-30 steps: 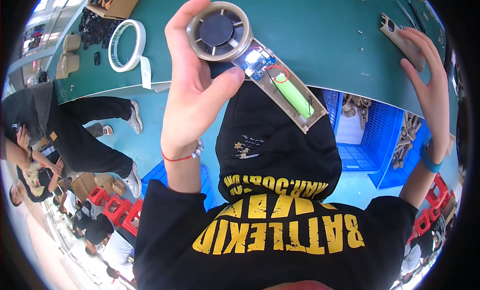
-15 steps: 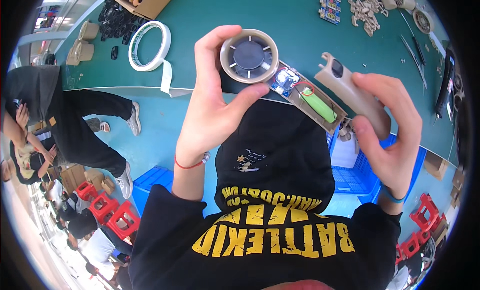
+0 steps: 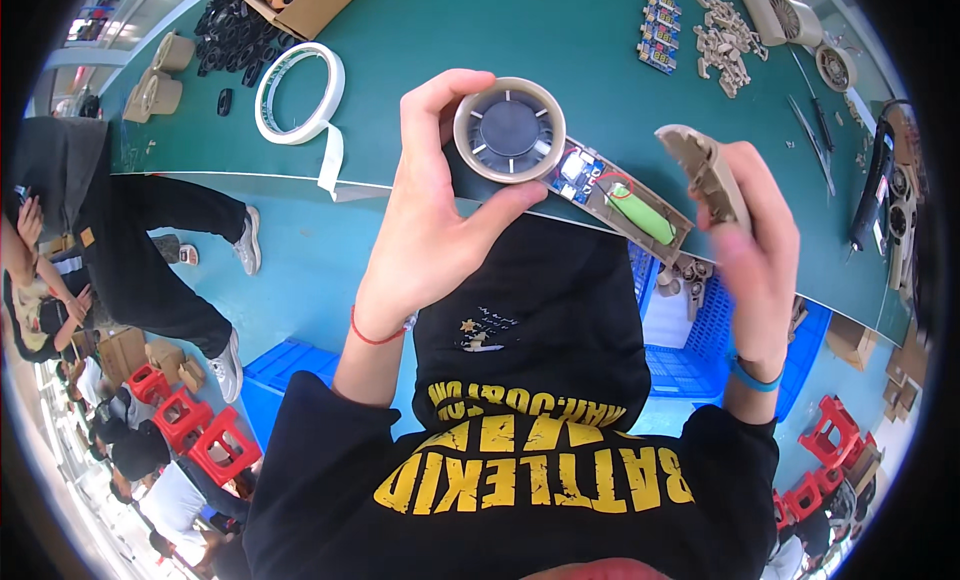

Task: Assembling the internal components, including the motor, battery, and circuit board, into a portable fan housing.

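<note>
While the long green worktable (image 3: 480,40) fills the upper half of the view, we hold a half-built handheld fan (image 3: 560,160) in front of its near edge, above our black hooded top (image 3: 530,320). Our left hand (image 3: 430,230) is closed around the fan's round beige head: the fingers curl over its far rim and the thumb presses the near rim, so the dark hub and vanes face us. The fan's open handle runs down to the right from the head, baring a small blue circuit board and a green cylindrical battery (image 3: 640,213). Our right hand (image 3: 750,250) is closed on a beige handle cover (image 3: 705,170), held just beside the open handle's end and tilted; whether the two touch we cannot tell.

On the table, a roll of white tape (image 3: 300,92) lies to the left with a loose tail hanging over the edge. A heap of black parts (image 3: 235,35) sits beyond it. Small beige parts (image 3: 725,30) and a cluster of circuit boards (image 3: 660,30) lie at upper right. Blue crates (image 3: 700,350) stand on the floor below, and red stools (image 3: 200,430) at lower left.
</note>
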A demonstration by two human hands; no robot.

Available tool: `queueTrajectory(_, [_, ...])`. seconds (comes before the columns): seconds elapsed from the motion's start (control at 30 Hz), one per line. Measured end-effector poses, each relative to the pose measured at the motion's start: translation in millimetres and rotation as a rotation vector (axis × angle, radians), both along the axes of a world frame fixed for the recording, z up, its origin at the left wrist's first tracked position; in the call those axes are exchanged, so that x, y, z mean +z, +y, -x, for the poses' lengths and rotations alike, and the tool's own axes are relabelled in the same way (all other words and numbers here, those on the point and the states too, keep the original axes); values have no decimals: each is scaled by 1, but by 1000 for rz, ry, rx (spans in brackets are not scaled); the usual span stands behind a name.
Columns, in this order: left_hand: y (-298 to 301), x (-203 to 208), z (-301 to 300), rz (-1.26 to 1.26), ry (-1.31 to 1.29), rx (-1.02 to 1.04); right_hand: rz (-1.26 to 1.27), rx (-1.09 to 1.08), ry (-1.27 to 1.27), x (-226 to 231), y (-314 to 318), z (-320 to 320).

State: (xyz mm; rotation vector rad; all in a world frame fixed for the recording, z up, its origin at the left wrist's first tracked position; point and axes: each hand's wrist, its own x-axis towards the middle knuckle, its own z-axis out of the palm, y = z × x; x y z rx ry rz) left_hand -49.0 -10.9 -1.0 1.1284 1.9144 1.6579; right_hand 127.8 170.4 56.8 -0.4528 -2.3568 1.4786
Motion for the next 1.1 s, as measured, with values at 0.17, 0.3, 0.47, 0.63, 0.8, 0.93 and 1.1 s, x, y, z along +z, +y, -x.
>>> queueTrajectory(0.17, [0,-3,0,-32,-23,-2,-311,105,-24,-13,0,22])
queueTrajectory(0.3, [1,-2,2,-31,17,11,-197,170,-64,-9,5,30])
queueTrajectory(0.47, [0,-1,3,-5,46,-11,-63,218,-170,-13,17,39])
queueTrajectory(0.63, [0,-2,4,10,72,-36,51,123,-369,1,10,45])
queueTrajectory(0.8, [0,-1,1,30,93,-16,100,141,-374,-5,17,45])
queueTrajectory(0.93, [2,1,0,53,91,-19,175,184,-344,-6,20,48])
queueTrajectory(1.1, [2,2,-2,2,-18,18,-205,281,-190,-6,20,38])
